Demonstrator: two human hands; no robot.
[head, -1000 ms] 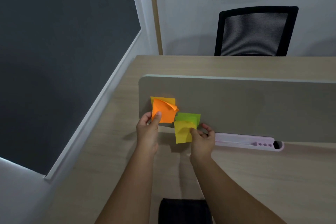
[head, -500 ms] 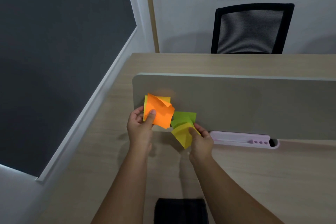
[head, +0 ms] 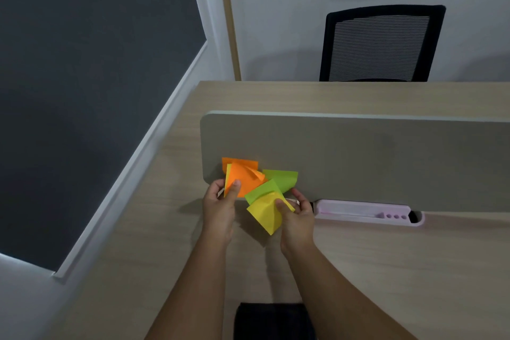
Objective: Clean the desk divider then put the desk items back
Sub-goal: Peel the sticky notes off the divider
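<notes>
The left hand (head: 219,208) pinched orange notes (head: 242,178) and the right hand (head: 296,218) pinched yellow and green notes (head: 265,214), fingers clenched, probably baring the divider (head: 358,163) just beyond them for cleaning.

divider (head: 358,157): upright across table (head: 414,257), frame centre
tray (head: 367,212): at divider's foot, lower right
chair (head: 380,44): behind table, upper right

Left hand (head: 219,208) and right hand (head: 296,217) both raised, fingers (head: 299,194) pinching.
</notes>
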